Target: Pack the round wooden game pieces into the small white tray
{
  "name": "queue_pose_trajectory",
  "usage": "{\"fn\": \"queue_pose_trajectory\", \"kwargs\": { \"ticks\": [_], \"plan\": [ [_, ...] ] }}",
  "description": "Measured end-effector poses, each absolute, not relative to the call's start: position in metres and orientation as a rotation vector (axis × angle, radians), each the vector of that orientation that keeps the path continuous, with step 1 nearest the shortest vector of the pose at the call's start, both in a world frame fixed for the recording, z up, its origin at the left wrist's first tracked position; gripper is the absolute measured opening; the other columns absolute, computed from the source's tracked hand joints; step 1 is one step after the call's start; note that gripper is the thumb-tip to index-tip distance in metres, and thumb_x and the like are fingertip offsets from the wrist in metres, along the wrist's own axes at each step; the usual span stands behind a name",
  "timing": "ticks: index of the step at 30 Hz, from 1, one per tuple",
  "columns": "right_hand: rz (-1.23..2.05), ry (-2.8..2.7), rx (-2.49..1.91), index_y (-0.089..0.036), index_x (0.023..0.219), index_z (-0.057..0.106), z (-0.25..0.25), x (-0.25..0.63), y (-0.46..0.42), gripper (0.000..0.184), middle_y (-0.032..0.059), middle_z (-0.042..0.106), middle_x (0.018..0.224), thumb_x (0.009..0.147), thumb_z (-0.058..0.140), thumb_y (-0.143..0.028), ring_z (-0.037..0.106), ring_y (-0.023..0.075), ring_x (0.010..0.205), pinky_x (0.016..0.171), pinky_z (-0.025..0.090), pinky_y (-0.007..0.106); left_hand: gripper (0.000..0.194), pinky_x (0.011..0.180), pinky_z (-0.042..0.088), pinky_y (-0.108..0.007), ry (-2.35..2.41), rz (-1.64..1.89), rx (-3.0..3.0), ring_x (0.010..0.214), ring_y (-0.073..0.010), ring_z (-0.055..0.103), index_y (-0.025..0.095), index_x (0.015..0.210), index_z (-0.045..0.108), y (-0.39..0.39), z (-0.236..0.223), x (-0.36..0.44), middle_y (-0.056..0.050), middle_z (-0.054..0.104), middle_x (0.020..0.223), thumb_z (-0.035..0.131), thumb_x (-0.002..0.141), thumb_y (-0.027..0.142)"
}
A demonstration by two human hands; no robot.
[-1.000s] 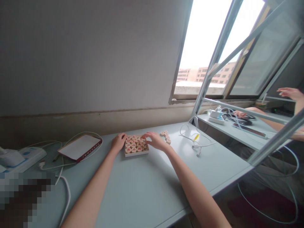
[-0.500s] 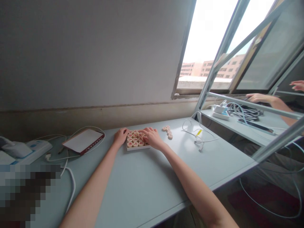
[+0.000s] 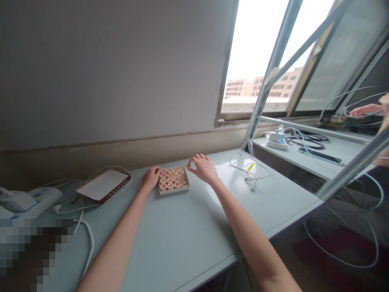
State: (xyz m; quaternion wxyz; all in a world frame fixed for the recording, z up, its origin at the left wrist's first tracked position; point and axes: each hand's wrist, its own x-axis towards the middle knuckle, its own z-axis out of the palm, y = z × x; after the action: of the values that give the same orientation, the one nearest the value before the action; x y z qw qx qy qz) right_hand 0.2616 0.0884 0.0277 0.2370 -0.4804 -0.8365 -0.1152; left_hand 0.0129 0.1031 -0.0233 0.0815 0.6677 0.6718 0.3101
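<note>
A shallow white box (image 3: 174,191) on the desk holds several round wooden Chinese chess pieces (image 3: 170,179), marked with red and dark characters. Curled at the upper left edge of the box, my left hand (image 3: 151,178) grips its side; the fingertips are partly hidden. My right hand (image 3: 201,168) is just off the upper right corner, with a single chess piece (image 3: 189,165) pinched between thumb and forefinger. Behind that hand, a few loose pieces (image 3: 214,167) lie on the desk, partly covered by it.
White cables (image 3: 251,175) with a yellow tag lie right of the loose pieces. A flat white-topped box (image 3: 105,185), a cable and a power strip (image 3: 38,202) occupy the left. A metal frame (image 3: 263,97) rises at the right; beyond it, another person's hand (image 3: 366,109) handles a coiled cable.
My right hand has moved from over the box to beyond its right corner, now pinching a piece. My left hand stays at the box. The view has shifted slightly; the other person has lifted a cable.
</note>
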Motion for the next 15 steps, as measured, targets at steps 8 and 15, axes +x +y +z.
{"fn": "queue_pose_trajectory", "kwargs": {
  "ticks": [8,15],
  "plan": [
    [-0.368,-2.164,-1.724,-0.017,0.089,0.058,0.024,0.306,0.101,0.014,0.0107,0.052,0.094,0.076,0.053,-0.017,0.042,0.0241,0.092,0.074,0.029,0.034,0.025,0.075,0.04,-0.025,1.987,0.947,1.992,0.09,-0.0181,0.056,0.019,0.083,0.061,0.103,-0.024,0.012,-0.005,0.063,0.095,0.038,0.081,0.029],
    [0.205,-2.567,-0.973,-0.024,0.096,0.058,0.033,0.253,0.078,0.019,0.0019,0.055,0.092,0.077,0.057,-0.021,0.048,0.0158,0.088,0.072,0.035,0.025,0.024,0.072,0.04,-0.023,1.973,0.96,1.976,0.085,-0.0172,0.056,0.018,0.081,0.061,0.104,-0.026,0.012,-0.004,0.064,0.092,0.039,0.08,0.03]
  ]
}}
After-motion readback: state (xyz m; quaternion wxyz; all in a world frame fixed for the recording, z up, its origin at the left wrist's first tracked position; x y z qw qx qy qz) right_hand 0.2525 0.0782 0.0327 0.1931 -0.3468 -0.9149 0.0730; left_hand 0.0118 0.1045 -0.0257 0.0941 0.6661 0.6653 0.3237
